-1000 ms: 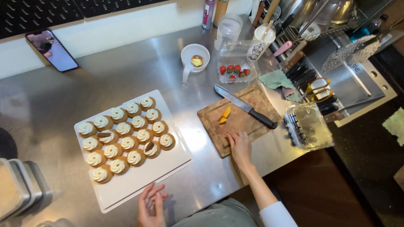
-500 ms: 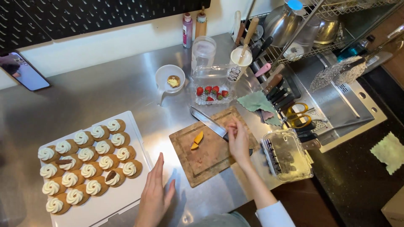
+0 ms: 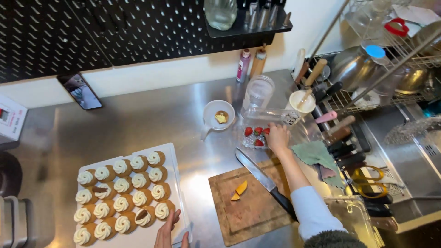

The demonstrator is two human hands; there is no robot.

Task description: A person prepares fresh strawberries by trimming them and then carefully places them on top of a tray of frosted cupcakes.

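Note:
My right hand (image 3: 277,137) reaches into a clear plastic box of red strawberries (image 3: 255,134) behind the wooden cutting board (image 3: 250,204); whether the fingers grip a berry is hidden. A long black-handled knife (image 3: 266,183) lies across the board, next to orange fruit slices (image 3: 239,190). My left hand (image 3: 169,232) rests at the near edge of a white tray (image 3: 176,186) holding several small cakes topped with white cream swirls (image 3: 120,197); its fingers are apart and hold nothing.
A white cup with a yellow piece (image 3: 218,116) stands behind the box. A glass jar (image 3: 258,93), two bottles (image 3: 250,63), a phone (image 3: 80,91) and a green cloth (image 3: 318,157) surround the steel counter (image 3: 151,124). A dish rack (image 3: 376,82) and scissors (image 3: 373,180) are at right.
My right hand left the cutting board and reached back to the strawberry box. My left hand slid to the tray's near edge. The view tilted up toward the wall.

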